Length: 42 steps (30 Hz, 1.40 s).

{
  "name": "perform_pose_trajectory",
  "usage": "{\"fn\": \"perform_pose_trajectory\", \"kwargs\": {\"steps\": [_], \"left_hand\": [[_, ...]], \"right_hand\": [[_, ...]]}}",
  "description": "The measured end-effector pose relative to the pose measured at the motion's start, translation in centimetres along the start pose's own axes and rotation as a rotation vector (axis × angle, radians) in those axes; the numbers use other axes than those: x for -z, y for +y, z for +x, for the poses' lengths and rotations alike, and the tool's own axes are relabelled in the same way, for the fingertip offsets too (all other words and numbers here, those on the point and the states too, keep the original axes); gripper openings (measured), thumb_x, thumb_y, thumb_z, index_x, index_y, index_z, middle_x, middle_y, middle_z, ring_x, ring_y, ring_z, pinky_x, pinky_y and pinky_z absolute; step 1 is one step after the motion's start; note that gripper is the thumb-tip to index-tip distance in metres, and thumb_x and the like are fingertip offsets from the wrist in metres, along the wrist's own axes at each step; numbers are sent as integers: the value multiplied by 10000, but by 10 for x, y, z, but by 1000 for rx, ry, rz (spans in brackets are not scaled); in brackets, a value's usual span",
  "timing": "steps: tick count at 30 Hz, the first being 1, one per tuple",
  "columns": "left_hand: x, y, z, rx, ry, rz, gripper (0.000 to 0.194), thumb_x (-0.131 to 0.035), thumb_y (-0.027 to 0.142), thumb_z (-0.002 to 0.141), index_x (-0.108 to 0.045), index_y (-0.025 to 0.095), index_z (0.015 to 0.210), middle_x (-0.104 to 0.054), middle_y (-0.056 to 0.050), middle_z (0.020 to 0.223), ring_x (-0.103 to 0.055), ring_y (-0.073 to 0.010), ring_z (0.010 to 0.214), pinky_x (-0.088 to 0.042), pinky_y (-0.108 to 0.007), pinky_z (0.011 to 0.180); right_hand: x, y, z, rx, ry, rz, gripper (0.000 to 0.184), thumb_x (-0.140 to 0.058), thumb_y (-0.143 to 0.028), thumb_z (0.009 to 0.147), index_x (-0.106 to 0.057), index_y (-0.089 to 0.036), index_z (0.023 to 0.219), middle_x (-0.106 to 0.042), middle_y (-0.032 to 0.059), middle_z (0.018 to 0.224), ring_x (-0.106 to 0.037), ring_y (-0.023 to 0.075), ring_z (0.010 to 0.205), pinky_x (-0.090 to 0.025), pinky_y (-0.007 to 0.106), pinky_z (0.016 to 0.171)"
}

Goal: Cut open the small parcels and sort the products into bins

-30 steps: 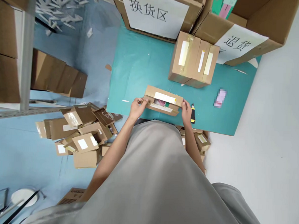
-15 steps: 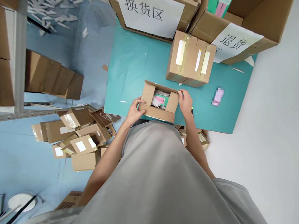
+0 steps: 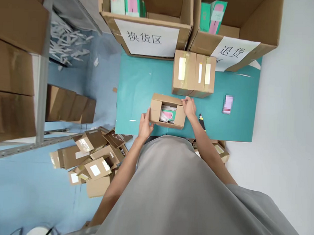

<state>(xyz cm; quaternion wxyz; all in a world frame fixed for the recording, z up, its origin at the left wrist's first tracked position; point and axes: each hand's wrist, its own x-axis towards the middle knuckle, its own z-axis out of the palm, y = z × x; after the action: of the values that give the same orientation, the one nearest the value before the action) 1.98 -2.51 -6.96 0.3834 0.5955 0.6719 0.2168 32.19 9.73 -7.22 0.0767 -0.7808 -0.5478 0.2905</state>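
Observation:
An opened cardboard box sits on the teal tabletop before me, its flaps spread. Inside it lies a green-and-pink carton among crumpled white packing paper. My left hand grips the box at its near left corner, fingers along the left side and thumb at the near edge. At the far right corner, my right hand pinches the end of the far flap. A black-and-yellow utility knife rests on the table, just right of my right forearm.
Closed, taped boxes stand behind the opened box. Two large labelled cartons, one left and one right, hold green-and-pink packages at the back. A blurred pink object lies at right. Discarded boxes cover the floor at left.
The near flap, earlier spread toward me, now shows only as a thin strip. My left hand has shifted from that flap to the box's left corner. The camera view has tilted up.

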Motion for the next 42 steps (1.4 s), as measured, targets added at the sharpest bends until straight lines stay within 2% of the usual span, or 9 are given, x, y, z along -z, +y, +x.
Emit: {"fn": "perform_pose_trajectory", "kwargs": {"steps": [2,6,9,14,19,24,28,34,42], "left_hand": [[6,8,-2,-42,-53,90,1014,-650,53,843,-366,207,1804,-495,-223,1668,-542,-422,1573,-469,-621,1327],[12,30,-7,-190,-180,342,976,-657,-56,748,-589,262,1668,-94,-142,1946,-62,-476,1805,-237,-687,1438],[10,49,-6,-241,-271,487,821,-665,-61,744,-695,212,1517,-78,-145,1955,53,-456,1805,-118,-734,1445],[18,72,-2,-213,-313,602,583,-630,-17,836,-737,155,1383,-123,-211,1936,42,-447,1799,-99,-751,1438],[54,70,-11,-200,-201,512,610,-673,84,911,-681,215,1507,-76,-162,1951,27,-485,1798,-169,-806,1408],[75,42,-10,-88,2,414,379,-686,296,1022,-708,191,1385,-118,-204,1941,6,-539,1792,-234,-838,1353],[67,18,0,-16,-10,372,329,-662,400,1051,-748,207,1302,-286,-216,1885,-144,-551,1768,-337,-808,1314],[49,19,15,-110,-5,350,380,-669,349,1025,-743,175,1354,-666,-231,1462,-606,-437,1405,-517,-634,1244],[12,65,57,-300,-388,654,704,-657,59,928,-608,206,1615,-538,-193,1717,-505,-379,1571,-488,-519,1272]], "right_hand": [[6,-8,-11,38,21,-44,312,-513,-379,1179,-747,-186,1251,-672,207,1477,-690,326,1264,-553,482,1130],[10,-22,-51,277,132,-92,425,-384,-218,1157,-745,-187,1378,-551,202,1720,-426,358,1636,-428,577,1304],[6,-30,-87,463,71,-106,427,-421,-172,1113,-768,-190,1361,-409,141,1862,-203,311,1786,-295,590,1412],[12,-33,-117,520,-39,-190,336,-639,-213,1020,-784,-112,1307,-214,209,1926,-107,392,1815,-183,669,1443],[38,-5,-128,413,107,-175,389,-596,-214,1042,-753,-159,1394,-223,193,1927,-111,429,1809,-336,693,1370],[41,51,-144,168,182,-149,453,-581,-237,1041,-716,-152,1465,-375,257,1841,-234,484,1761,-451,712,1272],[23,73,-148,114,123,-161,472,-603,-319,1056,-709,-148,1483,-450,284,1771,-307,498,1717,-475,711,1243],[13,54,-143,188,119,-164,400,-538,-208,1052,-791,-136,1354,-634,254,1485,-534,414,1465,-496,581,1241],[28,14,-129,328,18,-227,383,-542,-151,1069,-786,-162,1364,-676,206,1361,-578,381,1309,-541,488,1142]]}}
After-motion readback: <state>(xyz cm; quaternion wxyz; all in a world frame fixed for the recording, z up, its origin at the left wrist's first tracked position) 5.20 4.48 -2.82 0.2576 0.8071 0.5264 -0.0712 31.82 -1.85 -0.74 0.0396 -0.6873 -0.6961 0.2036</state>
